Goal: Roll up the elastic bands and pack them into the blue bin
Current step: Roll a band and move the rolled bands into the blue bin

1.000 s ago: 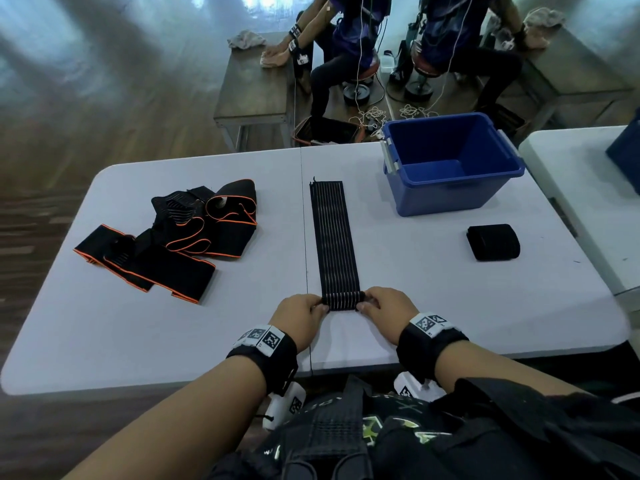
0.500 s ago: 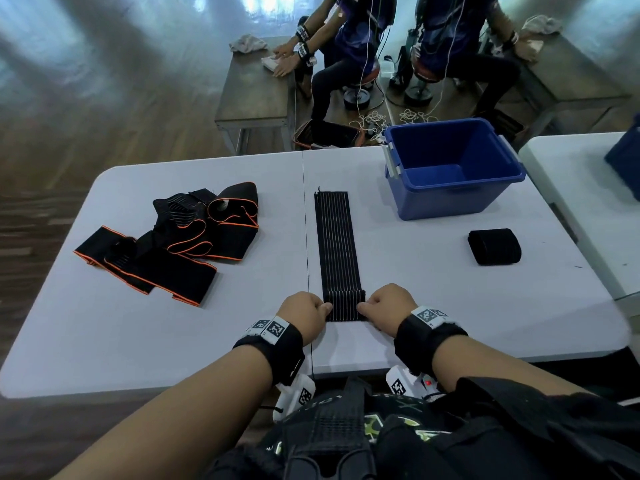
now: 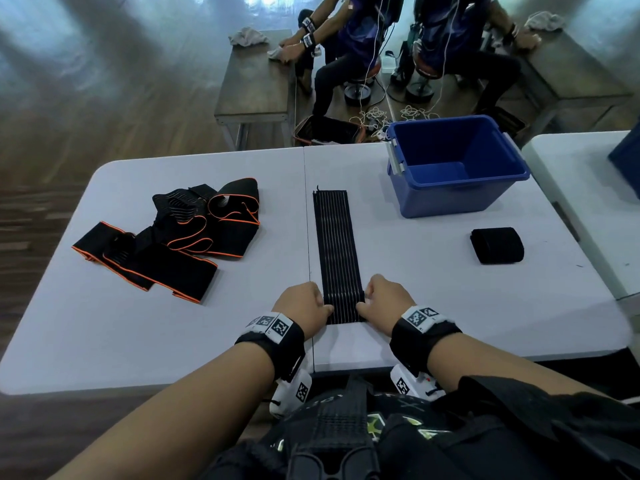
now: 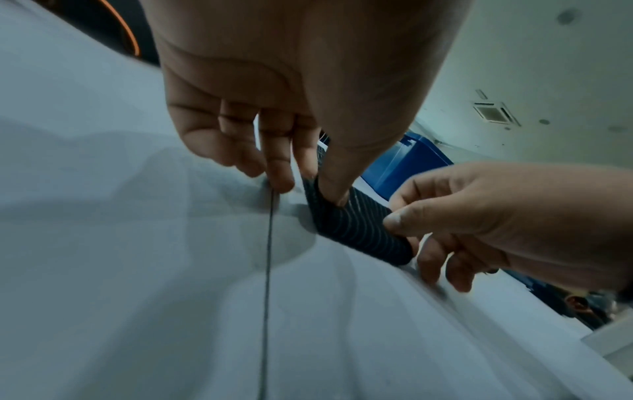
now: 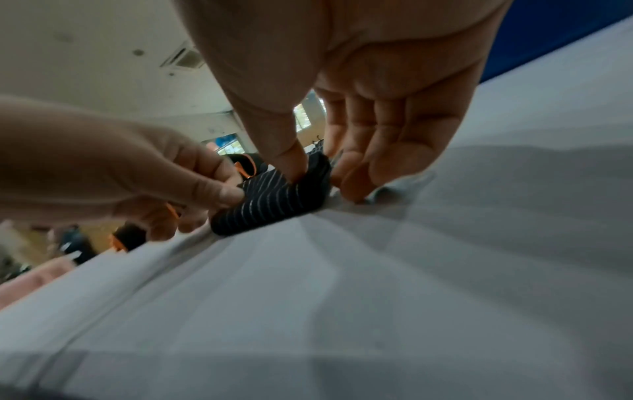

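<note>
Hands work at the near end of one striped band [image 3: 335,251] laid flat down the middle of the white table [image 3: 104,334]. The left hand [image 3: 304,308] and right hand [image 3: 386,303] each pinch a side of the small roll started there, thumbs pressed on top.

Counted: one blue bin [image 3: 453,168], standing at the far right of the table; one finished black roll [image 3: 497,244] near it; a heap of orange-edged bands [image 3: 173,237] at the left, too tangled to count.

No writing can be read; the wristbands [image 3: 273,327] carry only square black-and-white codes.

From the left wrist, the thumb [image 4: 337,186] digs into the roll's fold, and the right wrist view shows the other fingers [image 5: 359,173] down on the table behind it, both hidden from the head view.
</note>
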The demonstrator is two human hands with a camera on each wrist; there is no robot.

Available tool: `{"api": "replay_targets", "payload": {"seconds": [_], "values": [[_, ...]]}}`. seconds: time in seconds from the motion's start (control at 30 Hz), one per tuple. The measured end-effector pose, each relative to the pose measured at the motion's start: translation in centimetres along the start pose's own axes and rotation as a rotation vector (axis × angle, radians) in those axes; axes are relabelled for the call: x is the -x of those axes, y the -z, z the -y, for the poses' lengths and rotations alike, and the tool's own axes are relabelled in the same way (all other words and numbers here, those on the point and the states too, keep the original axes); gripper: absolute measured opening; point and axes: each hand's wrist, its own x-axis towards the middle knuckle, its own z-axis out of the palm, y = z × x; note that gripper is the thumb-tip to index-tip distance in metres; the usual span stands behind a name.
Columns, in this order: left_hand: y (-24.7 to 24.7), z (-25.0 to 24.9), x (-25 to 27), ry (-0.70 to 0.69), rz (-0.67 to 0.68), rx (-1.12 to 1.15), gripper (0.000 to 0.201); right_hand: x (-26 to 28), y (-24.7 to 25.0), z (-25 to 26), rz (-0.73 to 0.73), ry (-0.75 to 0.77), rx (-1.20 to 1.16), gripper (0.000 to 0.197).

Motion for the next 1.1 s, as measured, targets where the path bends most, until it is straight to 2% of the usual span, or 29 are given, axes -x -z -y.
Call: {"api": "replay_targets", "payload": {"seconds": [0.1, 0.23, 0.43, 0.6, 0.67, 0.8, 0.9, 0.97, 1.0, 1.07, 1.1], "values": [[0.1, 0.3, 0.2, -0.107, -0.086, 0.016, 0.039, 0.5, -0.1, 0.0, -0.019, 0.147, 0.105, 0.029], [-0.3, 0.1, 0.3, -0.256, -0.129, -0.105, 0.03, 0.5, 0.0, 0.4, -0.019, 0.218, 0.227, 0.029], [-0.6, 0.5, 0.7, -0.302, -0.107, -0.236, 0.032, 0.3, -0.2, 0.2, 0.004, 0.236, 0.279, 0.03], [-0.7, 1.3, 0.9, -0.339, -0.046, -0.285, 0.045, 0.5, 0.2, -0.4, 0.092, 0.263, 0.342, 0.049], [-0.6, 1.4, 0.8, -0.342, -0.043, -0.264, 0.039, 0.3, 0.4, -0.7, 0.108, 0.279, 0.372, 0.058], [-0.7, 1.4, 0.2, -0.317, -0.048, -0.176, 0.032, -0.4, 0.6, -1.2, 0.106, 0.231, 0.214, 0.056], [-0.6, 1.2, -0.2, -0.23, -0.052, -0.034, 0.025, -0.8, 0.6, -1.2, 0.072, 0.159, -0.047, 0.032], [-0.6, 1.1, -0.4, -0.182, -0.055, 0.068, 0.018, -1.0, 0.6, -1.2, 0.048, 0.133, -0.132, 0.012], [-0.7, 1.0, -0.6, -0.167, -0.06, 0.103, 0.022, -1.1, 0.6, -1.2, 0.049, 0.124, -0.151, 0.01], [-0.7, 0.9, -0.8, -0.139, -0.061, 0.139, 0.028, -1.1, 0.6, -1.3, 0.049, 0.089, -0.16, 0.026], [-0.6, 0.9, -0.9, -0.126, -0.058, 0.153, 0.029, -1.2, 0.6, -1.3, 0.045, 0.065, -0.164, 0.029]]}}
